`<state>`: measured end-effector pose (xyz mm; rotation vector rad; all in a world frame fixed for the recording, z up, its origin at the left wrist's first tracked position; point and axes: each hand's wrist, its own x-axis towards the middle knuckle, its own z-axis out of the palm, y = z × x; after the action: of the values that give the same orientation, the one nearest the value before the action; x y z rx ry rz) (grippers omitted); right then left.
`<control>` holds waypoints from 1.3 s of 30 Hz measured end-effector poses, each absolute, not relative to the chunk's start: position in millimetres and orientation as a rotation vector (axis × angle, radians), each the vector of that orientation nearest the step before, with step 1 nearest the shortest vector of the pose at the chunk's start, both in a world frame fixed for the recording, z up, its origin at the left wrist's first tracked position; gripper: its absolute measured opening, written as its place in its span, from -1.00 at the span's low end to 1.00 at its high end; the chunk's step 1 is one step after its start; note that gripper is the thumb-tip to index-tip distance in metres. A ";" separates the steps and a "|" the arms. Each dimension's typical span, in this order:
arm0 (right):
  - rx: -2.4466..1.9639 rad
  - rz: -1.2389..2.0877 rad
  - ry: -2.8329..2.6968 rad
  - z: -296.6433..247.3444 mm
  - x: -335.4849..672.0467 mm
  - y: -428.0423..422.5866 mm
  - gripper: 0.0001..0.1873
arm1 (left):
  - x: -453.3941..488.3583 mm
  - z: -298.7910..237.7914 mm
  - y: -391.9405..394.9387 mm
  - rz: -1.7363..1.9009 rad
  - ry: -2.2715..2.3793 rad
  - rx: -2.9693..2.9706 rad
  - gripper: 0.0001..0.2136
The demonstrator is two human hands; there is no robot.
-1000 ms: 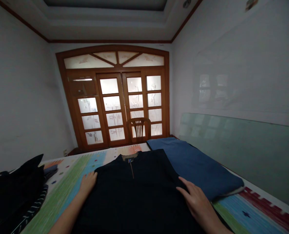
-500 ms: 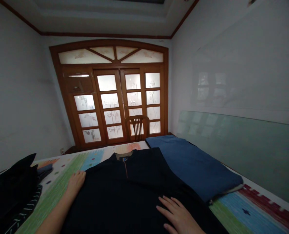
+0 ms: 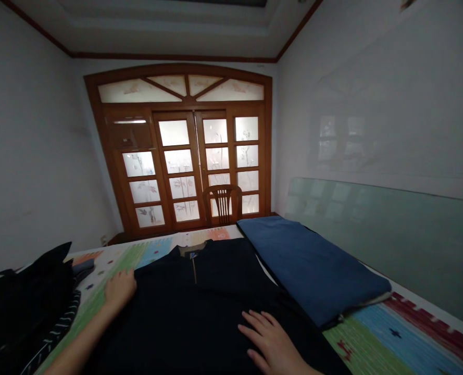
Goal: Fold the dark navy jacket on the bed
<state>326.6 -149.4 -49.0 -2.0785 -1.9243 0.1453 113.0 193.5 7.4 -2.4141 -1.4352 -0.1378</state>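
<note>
Both palms smooth the dark garment [image 3: 200,307] flat: left hand [image 3: 120,287] cupping its edge, right hand [image 3: 268,341] spread wide, gripping nothing. Folding a side likely follows.

A dark navy zip-neck garment [image 3: 200,307] is lying spread flat on the striped, colourful bed cover [image 3: 375,346], collar pointing away toward the wooden glazed doors [image 3: 182,156]. The left hand [image 3: 120,286] is resting at the garment's left edge, fingers curled where cloth meets cover. The right hand [image 3: 268,341] is lying flat on the garment's right half, fingers spread, palm down. Just right of the garment, a folded blue blanket [image 3: 313,265] is sitting along the wall side. Left of the garment, a heap of dark clothes [image 3: 24,307] is piling up, a striped piece showing. Beyond the garment, a wooden chair [image 3: 222,202] is standing before the doors.
</note>
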 end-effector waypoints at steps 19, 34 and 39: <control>-2.196 0.230 -1.844 6.2 346.1 -126.9 -0.53 | 79.0 -56.0 203.0 -0.125 -1.562 -2.701 -0.40; -2.655 0.308 -1.686 -16.5 401.6 -84.0 -0.33 | 102.4 -29.6 174.4 -0.102 -1.613 -2.512 -0.49; -2.638 0.313 -1.693 9.5 406.2 -47.0 -0.42 | 133.4 -24.3 163.8 -0.153 -1.459 -2.601 -0.53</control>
<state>406.2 -47.0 9.5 -2.6376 -1.6927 0.3128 133.4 163.8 -24.3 -2.6010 -1.4590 -0.1528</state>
